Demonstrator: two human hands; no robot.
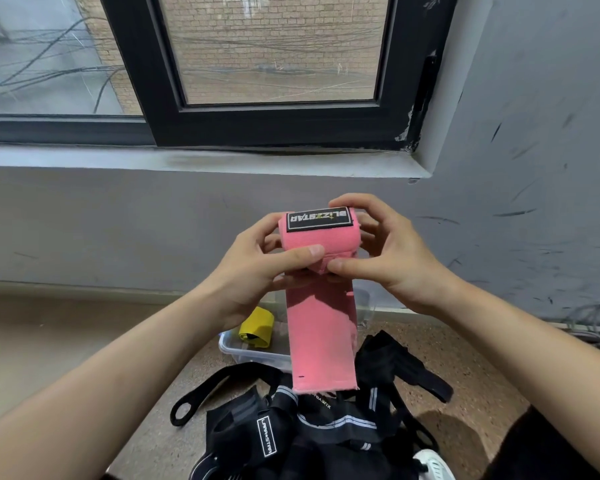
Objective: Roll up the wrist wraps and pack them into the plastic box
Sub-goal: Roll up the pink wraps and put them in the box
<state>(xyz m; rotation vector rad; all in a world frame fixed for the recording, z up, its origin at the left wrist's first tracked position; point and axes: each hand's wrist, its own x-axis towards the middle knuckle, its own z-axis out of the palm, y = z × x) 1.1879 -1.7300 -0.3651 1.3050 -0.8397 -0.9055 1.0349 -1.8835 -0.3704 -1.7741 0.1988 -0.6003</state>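
Note:
I hold a pink wrist wrap point(317, 327) up in front of me, its top part wound into a roll with a black logo patch facing me. My left hand point(257, 265) grips the roll's left end, thumb pressed on the front. My right hand point(385, 251) grips the right end, fingers over the top and thumb on the front. The loose tail hangs straight down. Below it on the floor stands the clear plastic box point(253, 353), partly hidden, with a rolled yellow wrap point(257, 327) inside.
A pile of black wrist wraps point(312, 424) with white stripes and loops lies on the speckled floor in front of the box. A grey wall and a window sill rise behind. Cables point(593, 327) lie at the right by the wall.

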